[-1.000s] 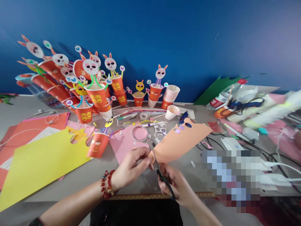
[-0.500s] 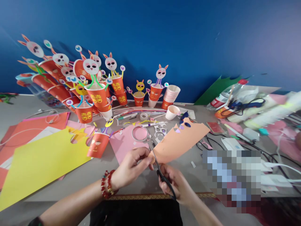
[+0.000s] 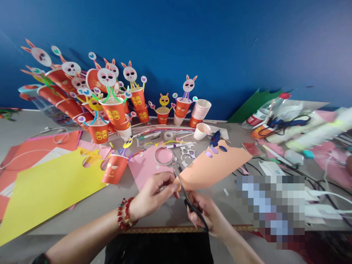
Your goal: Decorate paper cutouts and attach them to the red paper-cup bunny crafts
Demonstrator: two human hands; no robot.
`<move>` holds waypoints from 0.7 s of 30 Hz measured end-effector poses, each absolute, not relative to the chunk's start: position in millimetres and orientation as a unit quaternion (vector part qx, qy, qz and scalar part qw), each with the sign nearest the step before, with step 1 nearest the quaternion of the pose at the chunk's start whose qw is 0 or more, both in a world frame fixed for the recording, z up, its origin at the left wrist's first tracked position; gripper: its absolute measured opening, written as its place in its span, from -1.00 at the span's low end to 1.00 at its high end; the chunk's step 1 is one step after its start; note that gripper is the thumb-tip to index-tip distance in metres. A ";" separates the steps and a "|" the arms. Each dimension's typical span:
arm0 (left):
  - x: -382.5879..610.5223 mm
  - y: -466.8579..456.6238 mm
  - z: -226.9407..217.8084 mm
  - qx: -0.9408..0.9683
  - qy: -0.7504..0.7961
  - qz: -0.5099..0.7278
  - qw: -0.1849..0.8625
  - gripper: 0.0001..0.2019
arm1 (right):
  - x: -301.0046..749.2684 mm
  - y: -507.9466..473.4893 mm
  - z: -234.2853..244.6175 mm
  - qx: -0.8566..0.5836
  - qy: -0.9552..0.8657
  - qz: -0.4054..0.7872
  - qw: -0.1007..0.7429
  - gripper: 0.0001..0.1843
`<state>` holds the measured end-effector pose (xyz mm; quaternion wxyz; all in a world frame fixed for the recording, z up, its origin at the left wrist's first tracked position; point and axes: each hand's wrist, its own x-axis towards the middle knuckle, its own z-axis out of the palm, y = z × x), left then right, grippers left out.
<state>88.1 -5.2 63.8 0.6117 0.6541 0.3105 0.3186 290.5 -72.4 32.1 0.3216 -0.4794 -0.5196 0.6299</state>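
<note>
While the left hand [image 3: 154, 194] pinches the orange paper [image 3: 220, 167] over the table [image 3: 165, 216], the right hand's [image 3: 205, 212] fingers wrap the scissors [image 3: 202, 220]; slipping paper could bring blades against nearby fingertips.

Along the blue wall [image 3: 220, 44], we see red cups bearing rabbit faces, one purple-legged rabbit cup [image 3: 181, 107] beside stacked white cups [image 3: 202, 108]. On our bench [image 3: 82, 216], a yellow sheet [image 3: 55, 190] overlaps red paper [image 3: 62, 141]; a red-capped bottle [image 3: 255, 119] leans near a green sheet [image 3: 244, 108].
</note>
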 end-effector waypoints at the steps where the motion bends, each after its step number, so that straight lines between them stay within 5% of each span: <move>1: 88.2 -5.2 63.8 0.655 0.310 0.318 0.611 -0.70 | 291.3 -72.2 31.9 -0.482 -0.522 0.627 0.319 -0.31; 21: 91.6 -5.9 62.4 0.652 0.310 0.324 0.612 -0.71 | 295.0 -76.9 12.1 -0.451 -0.470 0.671 0.355 -0.34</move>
